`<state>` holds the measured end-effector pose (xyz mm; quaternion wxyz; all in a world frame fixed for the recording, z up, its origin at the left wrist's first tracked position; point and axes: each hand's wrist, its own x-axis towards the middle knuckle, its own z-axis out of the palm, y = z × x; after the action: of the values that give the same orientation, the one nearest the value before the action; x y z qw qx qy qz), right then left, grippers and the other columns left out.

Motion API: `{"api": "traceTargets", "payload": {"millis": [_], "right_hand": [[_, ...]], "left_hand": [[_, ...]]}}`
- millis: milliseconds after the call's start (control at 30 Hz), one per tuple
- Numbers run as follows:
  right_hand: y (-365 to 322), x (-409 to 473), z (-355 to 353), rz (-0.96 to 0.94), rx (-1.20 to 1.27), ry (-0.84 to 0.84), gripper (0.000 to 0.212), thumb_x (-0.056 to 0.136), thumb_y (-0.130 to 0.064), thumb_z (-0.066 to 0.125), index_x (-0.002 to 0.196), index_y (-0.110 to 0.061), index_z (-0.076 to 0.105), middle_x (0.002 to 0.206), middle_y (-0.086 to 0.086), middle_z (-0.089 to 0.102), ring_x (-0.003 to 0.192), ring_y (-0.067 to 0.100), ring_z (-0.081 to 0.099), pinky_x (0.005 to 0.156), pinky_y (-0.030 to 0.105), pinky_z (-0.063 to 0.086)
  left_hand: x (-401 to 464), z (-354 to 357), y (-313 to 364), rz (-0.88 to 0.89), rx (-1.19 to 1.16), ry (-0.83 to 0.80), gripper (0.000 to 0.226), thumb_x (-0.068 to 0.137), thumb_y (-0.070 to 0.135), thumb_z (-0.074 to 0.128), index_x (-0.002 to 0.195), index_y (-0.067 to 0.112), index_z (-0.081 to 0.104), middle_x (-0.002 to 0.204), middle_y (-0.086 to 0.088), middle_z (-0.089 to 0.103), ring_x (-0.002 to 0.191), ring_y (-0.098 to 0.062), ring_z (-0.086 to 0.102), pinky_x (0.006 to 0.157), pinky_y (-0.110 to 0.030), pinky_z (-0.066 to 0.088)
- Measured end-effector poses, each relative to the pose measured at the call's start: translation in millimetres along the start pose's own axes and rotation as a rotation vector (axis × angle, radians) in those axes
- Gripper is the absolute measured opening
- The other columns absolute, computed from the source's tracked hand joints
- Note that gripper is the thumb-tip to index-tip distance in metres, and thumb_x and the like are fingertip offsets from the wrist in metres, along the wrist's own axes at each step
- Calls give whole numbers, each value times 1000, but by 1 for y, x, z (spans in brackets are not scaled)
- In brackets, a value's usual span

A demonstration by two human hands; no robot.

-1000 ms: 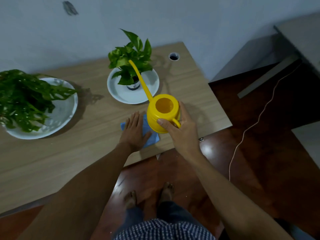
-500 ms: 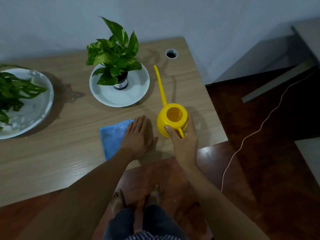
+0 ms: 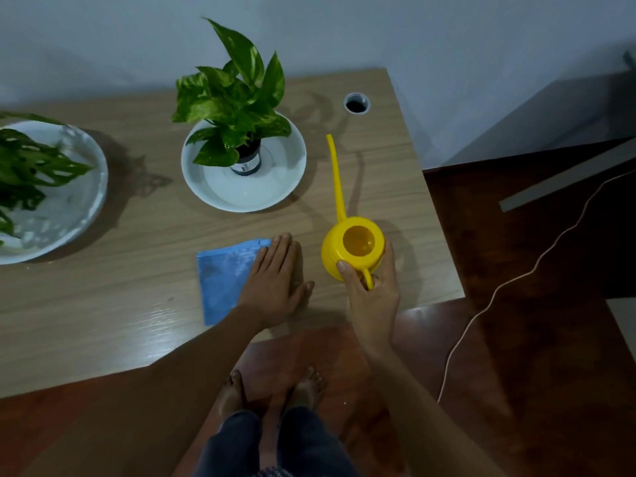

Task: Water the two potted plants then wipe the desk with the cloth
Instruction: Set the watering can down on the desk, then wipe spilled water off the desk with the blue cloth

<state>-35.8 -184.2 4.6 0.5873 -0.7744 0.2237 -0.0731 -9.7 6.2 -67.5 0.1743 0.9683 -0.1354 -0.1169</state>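
Observation:
A yellow watering can (image 3: 351,247) with a long thin spout stands upright on the wooden desk (image 3: 103,321) near its right front corner. My right hand (image 3: 370,290) is closed around its handle. My left hand (image 3: 275,287) lies flat, fingers together, on the right part of a blue cloth (image 3: 220,280) spread on the desk. Behind them a small leafy plant (image 3: 234,101) in a dark pot stands in a white dish (image 3: 275,187). A second plant (image 3: 24,166) sits in a larger white dish (image 3: 86,208) at the left edge.
A round cable hole (image 3: 357,103) is in the desk's back right corner. The desk's right edge drops to a dark red floor, where a thin white cord (image 3: 481,311) runs. My bare feet (image 3: 272,390) stand below the front edge.
The watering can has come away from the small plant, from tilted over it to upright on the desk. More of the blue cloth shows beside my left hand.

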Motion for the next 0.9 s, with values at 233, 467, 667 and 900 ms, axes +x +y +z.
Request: {"api": "traceTargets", "payload": {"millis": [233, 467, 667, 900], "right_hand": [[-2, -10, 1, 8, 3, 50, 78, 85, -37, 83, 152, -24, 46, 134, -10, 62, 123, 9, 61, 105, 39, 51], [-32, -27, 3, -514, -216, 103, 52, 90, -27, 79, 135, -7, 61, 112, -2, 53, 99, 10, 54, 83, 42, 55], [-47, -2, 65, -444, -426, -574, 42, 96, -14, 64, 137, -11, 59, 117, 8, 66, 104, 27, 64, 90, 47, 53], [-43, 35, 132, -342, -877, -888, 61, 99, -20, 60, 156, -19, 39, 149, 10, 53, 131, 34, 55, 104, 45, 50]], "left_hand": [[0, 0, 1, -4, -11, -20, 93, 95, 70, 26, 164, 10, 9, 172, -7, -3, 159, -20, -9, 129, -41, -6], [-4, -36, -8, -96, -390, 162, 65, 103, 45, 52, 157, 13, 36, 165, -12, 33, 152, -22, 30, 123, -33, 26], [-30, -68, -55, -437, -341, 336, 37, 93, 23, 66, 127, 6, 65, 129, -13, 60, 113, -35, 62, 98, -48, 52], [-38, -75, -97, -741, -510, 189, 47, 80, 9, 70, 127, 6, 65, 124, -19, 61, 113, -33, 61, 94, -32, 46]]}}
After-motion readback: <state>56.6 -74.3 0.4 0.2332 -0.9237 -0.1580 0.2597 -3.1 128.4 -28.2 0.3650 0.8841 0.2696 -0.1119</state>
